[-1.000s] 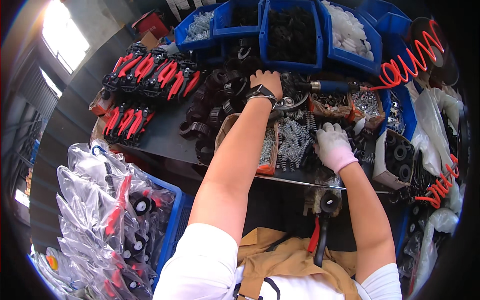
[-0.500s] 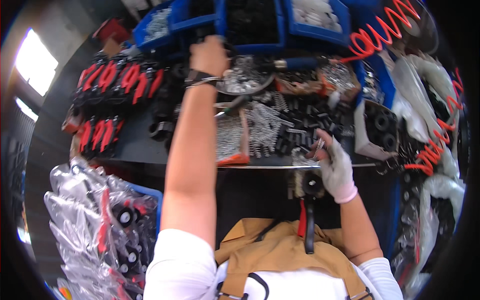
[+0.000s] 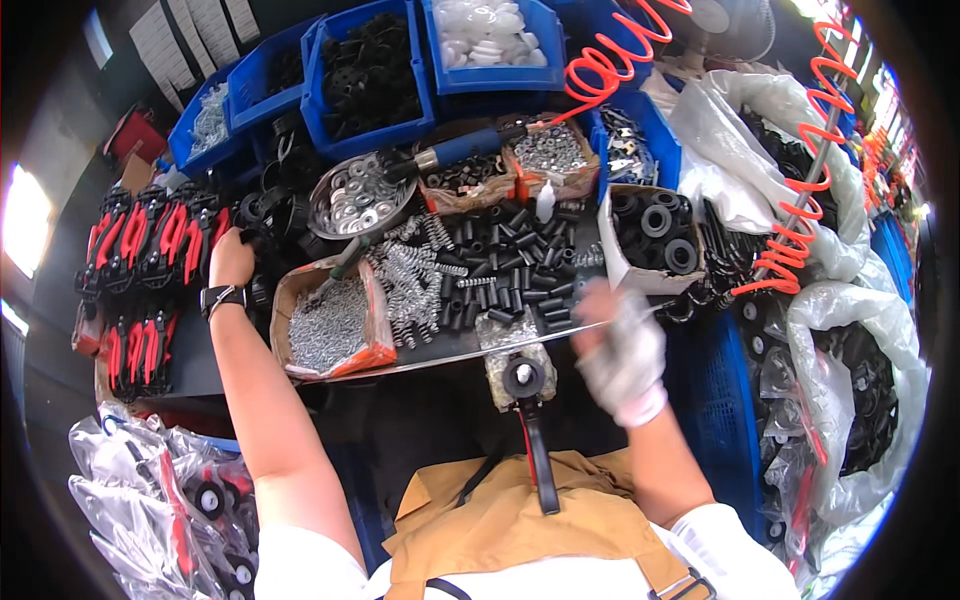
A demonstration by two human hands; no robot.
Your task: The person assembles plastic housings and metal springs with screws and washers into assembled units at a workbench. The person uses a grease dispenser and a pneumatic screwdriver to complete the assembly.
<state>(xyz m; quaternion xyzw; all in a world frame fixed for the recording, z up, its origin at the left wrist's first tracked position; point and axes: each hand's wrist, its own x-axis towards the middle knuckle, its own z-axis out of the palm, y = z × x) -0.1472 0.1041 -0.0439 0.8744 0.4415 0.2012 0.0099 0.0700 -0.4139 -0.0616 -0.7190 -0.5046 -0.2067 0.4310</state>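
At the left of the bench my left hand (image 3: 235,258) reaches into a heap of dark black parts (image 3: 265,215), beside the rows of red-and-black hand tools (image 3: 165,235). Its fingertips are hidden among those parts. My right hand (image 3: 622,350), in a pale glove with bare fingertips, hovers over the bench's front edge, smeared by motion; whether it holds anything cannot be made out. Left of it, a round black disc with a pale centre (image 3: 523,377) sits on a worn block (image 3: 497,345) at the edge. A black lever handle (image 3: 542,465) with a red strip points from it toward me.
Black tubes (image 3: 515,265), loose springs (image 3: 405,290) and a carton of small metal pieces (image 3: 325,325) cover the bench. Behind are a bowl of washers (image 3: 360,200), a blue-handled power tool (image 3: 455,150) and blue bins (image 3: 365,75). Red coiled hoses (image 3: 790,260) hang right.
My left hand has moved from the back bins to the black parts at the left. My right hand has shifted and is now blurred; the view has turned too.
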